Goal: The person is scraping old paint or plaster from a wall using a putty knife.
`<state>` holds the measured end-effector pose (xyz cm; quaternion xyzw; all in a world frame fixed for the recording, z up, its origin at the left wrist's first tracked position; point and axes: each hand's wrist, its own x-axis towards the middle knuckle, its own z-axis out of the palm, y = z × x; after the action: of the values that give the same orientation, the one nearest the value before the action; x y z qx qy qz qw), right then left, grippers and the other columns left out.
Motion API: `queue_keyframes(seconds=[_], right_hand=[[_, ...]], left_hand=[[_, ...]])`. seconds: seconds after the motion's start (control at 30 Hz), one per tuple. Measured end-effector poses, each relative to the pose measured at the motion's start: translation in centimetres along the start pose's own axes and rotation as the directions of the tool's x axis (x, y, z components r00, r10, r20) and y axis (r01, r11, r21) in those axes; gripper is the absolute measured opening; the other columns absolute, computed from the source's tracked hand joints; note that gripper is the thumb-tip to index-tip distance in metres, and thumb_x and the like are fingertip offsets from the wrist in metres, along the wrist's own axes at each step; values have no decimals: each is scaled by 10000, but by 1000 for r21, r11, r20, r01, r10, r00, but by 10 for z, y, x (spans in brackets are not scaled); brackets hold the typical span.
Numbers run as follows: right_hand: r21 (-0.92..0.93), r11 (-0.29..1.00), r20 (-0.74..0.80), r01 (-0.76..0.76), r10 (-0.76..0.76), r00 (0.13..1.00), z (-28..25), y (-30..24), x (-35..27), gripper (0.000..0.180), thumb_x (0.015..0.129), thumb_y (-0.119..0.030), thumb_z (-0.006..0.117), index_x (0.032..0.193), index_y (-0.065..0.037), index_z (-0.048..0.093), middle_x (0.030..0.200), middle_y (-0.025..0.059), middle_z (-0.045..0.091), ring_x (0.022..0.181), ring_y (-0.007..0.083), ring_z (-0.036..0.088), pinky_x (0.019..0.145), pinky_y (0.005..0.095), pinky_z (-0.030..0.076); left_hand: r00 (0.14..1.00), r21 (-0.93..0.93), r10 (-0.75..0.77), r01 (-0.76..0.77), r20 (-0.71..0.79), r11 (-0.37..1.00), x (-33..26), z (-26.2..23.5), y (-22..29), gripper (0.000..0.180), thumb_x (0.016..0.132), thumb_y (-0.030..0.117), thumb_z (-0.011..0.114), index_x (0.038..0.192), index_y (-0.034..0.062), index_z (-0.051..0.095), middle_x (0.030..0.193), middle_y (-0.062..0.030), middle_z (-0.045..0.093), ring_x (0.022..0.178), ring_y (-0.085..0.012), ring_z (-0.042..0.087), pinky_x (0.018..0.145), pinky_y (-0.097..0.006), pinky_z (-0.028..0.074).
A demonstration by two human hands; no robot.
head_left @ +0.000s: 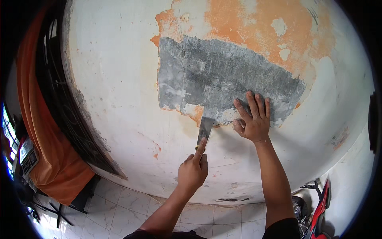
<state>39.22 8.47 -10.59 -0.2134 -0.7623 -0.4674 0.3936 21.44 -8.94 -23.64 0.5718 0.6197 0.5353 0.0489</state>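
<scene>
Head view: left hand (193, 170) wrapped tight round the scraper (205, 130), index finger laid up the back of the blade, yellow bit of handle just showing under the fingertip. Blade tip sits at the lower edge of the grey patch (223, 79), where a flap of orange and white paint meets bare plaster. Right hand (252, 119) is flat on the wall (115, 79), fingers spread, palm down, holding nothing; fingertips on the grey area, just beside the blade.

Handling, my read: scraper looks light, thin steel blade, stiff enough to pry but with some flex near the tip. Best held at the handle with a finger along the blade spine, as it is now, for angle control. Blade edge probably sharp-ish, so keep the bracing hand off its line. Paint layer looks brittle and flaky, likely to lift in chips. Dust may make the handle slick.

Periphery: orange cloth (43, 131) left, tiled floor (131, 207) below, red motorbike (318, 211) lower right.
</scene>
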Motion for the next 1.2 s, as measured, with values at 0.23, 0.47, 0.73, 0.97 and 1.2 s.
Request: queue_keyframes(seconds=[0.23,0.47,0.73,0.97,1.2], right_hand=[[-22,1000,19,1,0,1000,-3,4,-2,529,965,-499,470,1470,-368,563,1633,59,389,1538,283,284,1262,535,146],[-6,1000,22,3,-3,1000,-2,3,-1,546,959,-490,478,1489,-372,537,1649,58,361,1546,281,265,1262,542,137],[-21,1000,28,-3,4,1000,2,0,-2,551,952,-497,485,1488,-381,535,1647,57,366,1539,284,279,1262,544,132],[-13,1000,27,0,0,1000,-4,7,-3,544,963,-499,469,1490,-380,533,1651,54,359,1539,281,278,1264,544,128],[2,1000,9,0,0,1000,1,1,-2,543,966,-499,470,1492,-379,532,1656,49,351,1549,277,256,1266,542,122]], left_hand=[[1000,3,18,-18,-18,1000,2,9,-7,632,985,162,585,1576,278,391,740,-179,668,623,-391,666,584,-518,550],[1000,-3,1,-1,14,1000,2,0,11,645,988,159,580,1586,274,366,732,-174,662,617,-388,661,573,-512,546],[999,11,24,-24,-28,1000,-11,13,-17,642,977,146,598,1573,274,396,720,-163,653,593,-375,645,563,-498,546],[1000,-17,-5,4,-15,1000,19,-2,16,631,983,114,586,1571,260,407,828,-185,686,703,-383,681,647,-484,561],[1000,-30,-29,29,6,999,4,-3,7,630,986,137,581,1574,267,397,783,-181,687,662,-379,679,616,-506,552]])
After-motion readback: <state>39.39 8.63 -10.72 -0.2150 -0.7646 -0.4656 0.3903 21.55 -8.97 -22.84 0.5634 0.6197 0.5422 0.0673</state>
